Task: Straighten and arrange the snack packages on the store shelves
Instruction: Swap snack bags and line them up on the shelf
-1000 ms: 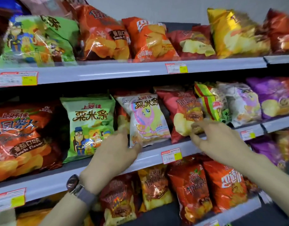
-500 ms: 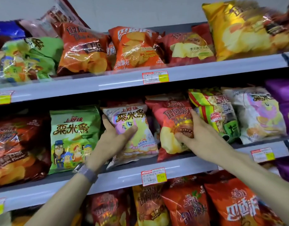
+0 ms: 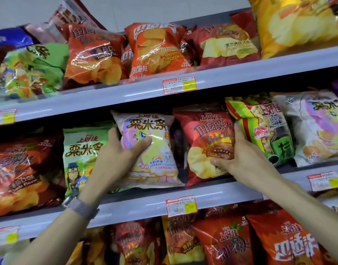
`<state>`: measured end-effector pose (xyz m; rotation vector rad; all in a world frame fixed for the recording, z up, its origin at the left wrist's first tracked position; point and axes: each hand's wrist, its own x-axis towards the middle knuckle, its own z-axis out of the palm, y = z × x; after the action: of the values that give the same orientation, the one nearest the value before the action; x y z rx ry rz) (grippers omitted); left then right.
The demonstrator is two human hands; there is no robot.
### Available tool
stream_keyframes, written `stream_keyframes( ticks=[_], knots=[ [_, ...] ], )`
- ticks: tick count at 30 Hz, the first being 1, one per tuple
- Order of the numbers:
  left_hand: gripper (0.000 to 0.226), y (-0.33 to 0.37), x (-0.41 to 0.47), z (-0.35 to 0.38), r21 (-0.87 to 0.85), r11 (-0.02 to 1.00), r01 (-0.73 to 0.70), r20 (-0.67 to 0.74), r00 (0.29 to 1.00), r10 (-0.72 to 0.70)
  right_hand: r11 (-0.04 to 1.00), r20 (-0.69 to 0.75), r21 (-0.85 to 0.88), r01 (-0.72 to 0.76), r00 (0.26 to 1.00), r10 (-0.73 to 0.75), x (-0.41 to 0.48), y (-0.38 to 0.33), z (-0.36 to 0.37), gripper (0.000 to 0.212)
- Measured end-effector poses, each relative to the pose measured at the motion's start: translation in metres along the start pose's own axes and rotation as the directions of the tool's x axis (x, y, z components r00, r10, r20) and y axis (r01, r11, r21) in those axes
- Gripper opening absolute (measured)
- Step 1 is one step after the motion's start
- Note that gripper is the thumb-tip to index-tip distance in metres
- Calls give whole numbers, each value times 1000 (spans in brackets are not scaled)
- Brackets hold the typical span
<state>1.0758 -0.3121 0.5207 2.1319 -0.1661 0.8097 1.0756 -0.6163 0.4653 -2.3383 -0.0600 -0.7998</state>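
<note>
Left hand (image 3: 122, 155): grips the pale pink bag (image 3: 152, 161) at its left edge, thumb laid across the front panel, fingers curled behind
Right hand (image 3: 240, 155): grips the red chip bag (image 3: 204, 140) at its right edge, thumb on the lower front, fingers tucked between this bag and the striped green bag (image 3: 265, 129)
Arms: both forearms rise from the near bottom corners and converge on the middle shelf (image 3: 126, 205); a grey-banded watch (image 3: 80, 205) sits on the left wrist
Pale pink bag: centre of the middle shelf, standing with its base at the front lip, leaning slightly
Red chip bag: just right of the pale pink bag, a narrow dark gap between them, standing on the same shelf
Middle shelf, left to right: a large orange-red bag, a green bag (image 3: 78, 150), the two held bags, the striped green bag, a whitish bag at far right
Upper shelf (image 3: 240, 73): green, orange, red and yellow bags, several leaning
Lower shelf: red and orange bags, tops only in view
Price tag (image 3: 181, 205): on the middle shelf's front lip, below the held bags
</note>
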Motion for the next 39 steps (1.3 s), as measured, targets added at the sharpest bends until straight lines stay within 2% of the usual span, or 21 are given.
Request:
stream_keyframes(
  ticks=[4, 8, 12, 16, 21, 25, 28, 33, 36, 39],
  knots=[
    [84, -17, -16, -36, -54, 997, -50, -24, 999, 49, 1000, -38, 18, -11, 999, 12, -5, -9, 6, 129],
    [81, -29, -32, -74, -120, 993, -18, -24, 1000, 15, 998, -67, 53, 45, 997, -42, -11, -30, 24, 127],
    [89, -46, -49, -106, -136, 990, -24, -56, 998, 16, 991, -26, 89, 102, 995, -100, -14, -59, 52, 123],
    [83, -60, -63, -134, -148, 989, -29, -112, 994, 12, 982, -3, 109, 154, 988, -155, -14, -89, 78, 122],
    [76, -77, -78, -147, -166, 986, -22, -145, 989, -3, 974, 24, 139, 182, 982, -187, -19, -117, 99, 119],
    [79, -74, -81, -141, -214, 977, -13, -95, 995, -8, 971, 28, 167, 172, 983, -179, -23, -121, 102, 116],
    [84, -67, -82, -129, -270, 962, -35, -61, 998, 19, 959, -6, 206, 196, 980, -200, -37, -117, 95, 100],
    [80, -37, -83, -86, -301, 950, -86, -11, 996, 87, 929, -66, 264, 259, 966, -251, -72, -99, 63, 48],
    [97, -12, -78, -54, -245, 956, -159, -20, 987, 159, 906, -51, 365, 216, 976, -212, -85, -82, 35, 46],
    [100, 18, -70, -19, -203, 946, -251, 5, 966, 258, 881, -41, 437, 180, 983, -180, -88, -65, 5, 42]
  ],
)
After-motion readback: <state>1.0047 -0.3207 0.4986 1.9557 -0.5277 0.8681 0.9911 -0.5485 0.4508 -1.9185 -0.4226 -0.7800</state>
